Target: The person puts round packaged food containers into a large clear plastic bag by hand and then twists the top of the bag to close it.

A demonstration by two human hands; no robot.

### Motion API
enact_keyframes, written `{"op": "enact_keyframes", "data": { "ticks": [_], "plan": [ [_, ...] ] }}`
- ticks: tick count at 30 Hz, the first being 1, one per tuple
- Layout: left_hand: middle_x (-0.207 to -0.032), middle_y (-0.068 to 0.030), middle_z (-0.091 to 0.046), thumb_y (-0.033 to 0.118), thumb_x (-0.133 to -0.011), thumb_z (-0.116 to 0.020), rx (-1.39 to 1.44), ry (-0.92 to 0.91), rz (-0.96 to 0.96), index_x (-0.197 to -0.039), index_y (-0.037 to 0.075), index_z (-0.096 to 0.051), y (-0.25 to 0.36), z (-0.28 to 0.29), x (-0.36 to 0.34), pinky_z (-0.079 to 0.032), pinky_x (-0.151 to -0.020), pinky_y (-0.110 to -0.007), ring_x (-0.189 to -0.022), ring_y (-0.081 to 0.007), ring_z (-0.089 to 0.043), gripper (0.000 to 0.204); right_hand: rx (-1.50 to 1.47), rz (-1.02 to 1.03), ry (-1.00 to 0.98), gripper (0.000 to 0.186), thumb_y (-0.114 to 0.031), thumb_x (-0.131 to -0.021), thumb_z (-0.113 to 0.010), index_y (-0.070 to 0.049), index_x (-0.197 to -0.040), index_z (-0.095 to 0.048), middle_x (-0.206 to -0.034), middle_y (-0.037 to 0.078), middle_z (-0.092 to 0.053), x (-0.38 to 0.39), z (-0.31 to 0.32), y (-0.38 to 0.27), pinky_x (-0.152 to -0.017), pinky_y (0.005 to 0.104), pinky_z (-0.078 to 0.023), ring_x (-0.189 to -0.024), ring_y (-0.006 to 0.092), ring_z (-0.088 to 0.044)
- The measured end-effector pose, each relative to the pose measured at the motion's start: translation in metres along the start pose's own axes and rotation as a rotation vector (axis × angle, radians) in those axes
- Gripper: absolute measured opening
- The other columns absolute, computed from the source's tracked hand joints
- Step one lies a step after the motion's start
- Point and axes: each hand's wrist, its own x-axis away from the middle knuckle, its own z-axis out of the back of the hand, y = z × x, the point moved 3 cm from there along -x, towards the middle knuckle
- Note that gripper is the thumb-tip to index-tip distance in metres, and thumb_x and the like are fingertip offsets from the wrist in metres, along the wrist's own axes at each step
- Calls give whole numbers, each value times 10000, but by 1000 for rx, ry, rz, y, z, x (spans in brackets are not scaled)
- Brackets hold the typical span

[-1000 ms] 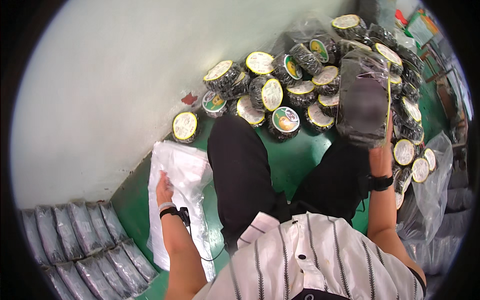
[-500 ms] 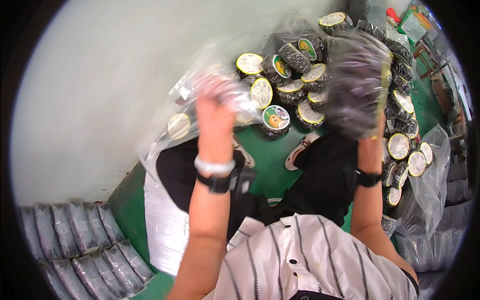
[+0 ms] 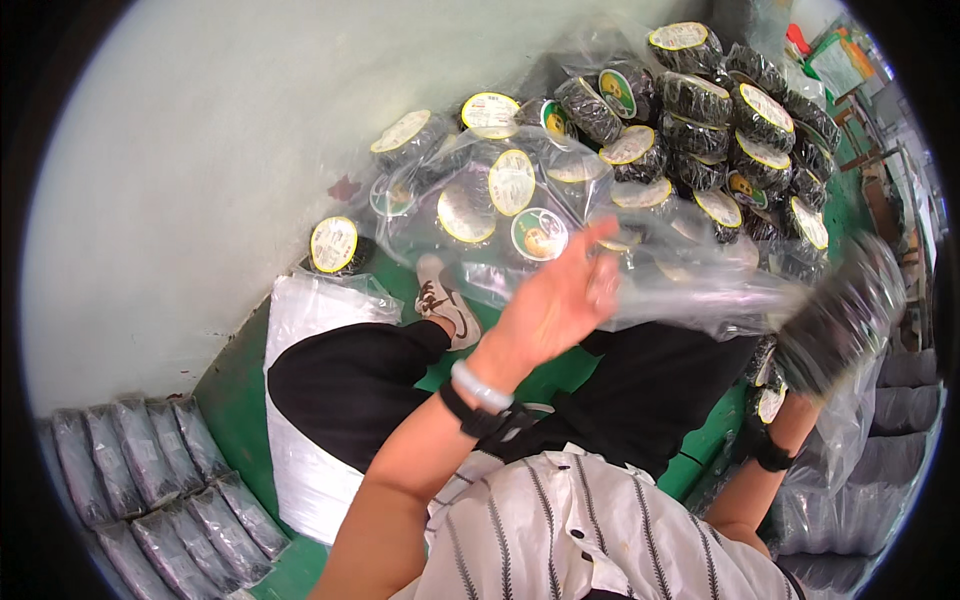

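My left hand [image 3: 562, 300] is in the middle, palm partly turned up, its fingers apart and slightly curled. It overlaps a large, crumpled clear plastic bag [image 3: 640, 300], with no clear grip on it. At the right, a motion-blurred dark bundle in clear film [image 3: 845, 315] sits in my right hand [image 3: 795, 408], whose fingers are mostly hidden behind it. The bag stretches from the left toward this bundle. Through and beyond it show several round, dark, film-wrapped packs with pale or green labels [image 3: 540, 234].
More round packs [image 3: 765, 115] are piled against the wall. A single pack [image 3: 335, 245] lies at the left. Flat bagged dark packs [image 3: 150, 455] stand in rows at lower left, others [image 3: 905, 415] at right. A white sack [image 3: 305, 430] lies by my left leg on the green floor.
My left hand has moved right and down. My right hand has swung right and lower with the dark bundle. The clear bag now spreads across the middle, and a stack of round packs shows at upper right.
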Motion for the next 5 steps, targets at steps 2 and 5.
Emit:
{"op": "enact_keyframes", "data": {
  "ticks": [2, 5],
  "plan": [
    [-819, 27, -465, 27, -833, -640, -557, 142, 277, -1252, 71, -525, -26, 34, 36, -414, -681, -204, -785, -77, -484, 436, 33, 110, 65, 442, -338, -943, -525, -49, -1273, -473, -1091, 91, -591, -5, -33, -16, -899, 373, -482, -942, 222, -595],
    [-859, 15, -543, 140, -909, -589, -631, 548, 213, -1155, 50, -599, -31, 61, 65, -385, -653, -174, -759, -64, -500, 262, 18, 188, 53, 403, -347, -970, -453, -40, -1228, -500, -1133, 108, -582, -4, -58, -15, -874, 355, -483, -991, 208, -585]
  ]
}}
